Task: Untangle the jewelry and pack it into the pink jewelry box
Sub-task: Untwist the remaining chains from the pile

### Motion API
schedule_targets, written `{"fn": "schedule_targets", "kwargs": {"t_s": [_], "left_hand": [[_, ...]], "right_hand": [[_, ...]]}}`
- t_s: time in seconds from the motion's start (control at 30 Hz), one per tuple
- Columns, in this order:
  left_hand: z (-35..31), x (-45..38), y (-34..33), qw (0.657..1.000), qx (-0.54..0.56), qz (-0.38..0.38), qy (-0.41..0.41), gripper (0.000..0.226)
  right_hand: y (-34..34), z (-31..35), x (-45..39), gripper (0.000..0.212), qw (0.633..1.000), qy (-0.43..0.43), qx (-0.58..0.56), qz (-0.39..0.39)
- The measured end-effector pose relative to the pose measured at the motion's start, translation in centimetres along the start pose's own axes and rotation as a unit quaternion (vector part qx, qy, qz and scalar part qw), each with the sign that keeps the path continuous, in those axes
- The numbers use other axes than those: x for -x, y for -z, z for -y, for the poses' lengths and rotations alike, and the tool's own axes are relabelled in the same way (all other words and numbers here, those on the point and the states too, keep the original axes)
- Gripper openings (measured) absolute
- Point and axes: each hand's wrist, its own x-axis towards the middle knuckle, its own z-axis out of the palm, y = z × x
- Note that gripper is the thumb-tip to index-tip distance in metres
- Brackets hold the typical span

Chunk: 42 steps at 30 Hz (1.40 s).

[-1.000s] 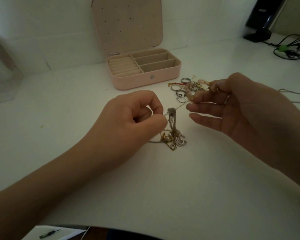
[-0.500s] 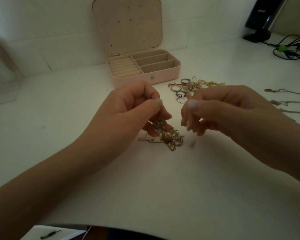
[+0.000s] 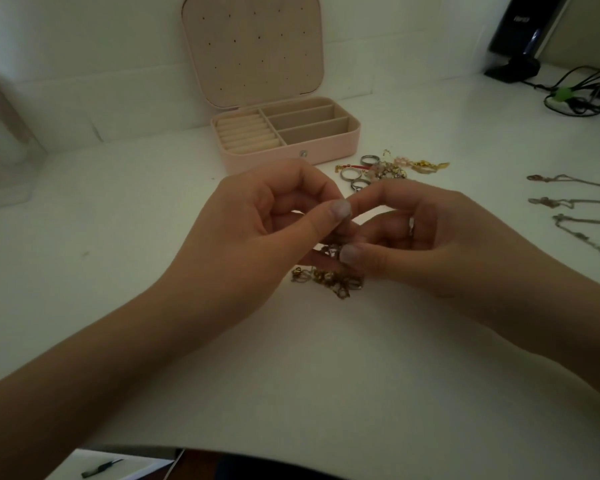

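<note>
Two hands, left (image 3: pixel 257 220) and right (image 3: pixel 426 237), pinch one chain tangle (image 3: pixel 329 277). Three rings (image 3: pixel 359 173) near one open box (image 3: pixel 288 133); three chains (image 3: pixel 568 202) laid right.

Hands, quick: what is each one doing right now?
Left hand: fingers curled, pinching the tangled chains.
Right hand: fingers curled, pinching the same tangle; exact contact is hidden.

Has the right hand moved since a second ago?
Yes. The right hand has dropped away from the rings and closed leftward to meet the left hand over the tangle.
</note>
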Motion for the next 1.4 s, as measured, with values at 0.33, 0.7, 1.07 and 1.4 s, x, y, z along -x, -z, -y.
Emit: {"fn": "schedule_targets", "kwargs": {"t_s": [0.33,0.7,1.07,1.4], "left_hand": [[0.0,0.2,0.5,0.999,-0.040,-0.014,-0.020,0.007],[0.9,0.1,0.7,0.997,-0.071,0.021,0.003,0.007],[1.0,0.3,0.9,0.955,-0.265,-0.004,-0.133,0.007],[1.0,0.2,0.9,0.949,-0.297,0.038,-0.101,0.009]], "right_hand": [[0.5,0.6,0.1,0.014,0.996,0.005,0.051,-0.070],[0.8,0.7,0.2,0.027,0.995,0.058,0.052,-0.057],[0.6,0.7,0.2,0.016,0.999,0.009,-0.040,-0.032],[0.3,-0.1,-0.7,0.010,0.927,-0.182,-0.323,0.052]]}}
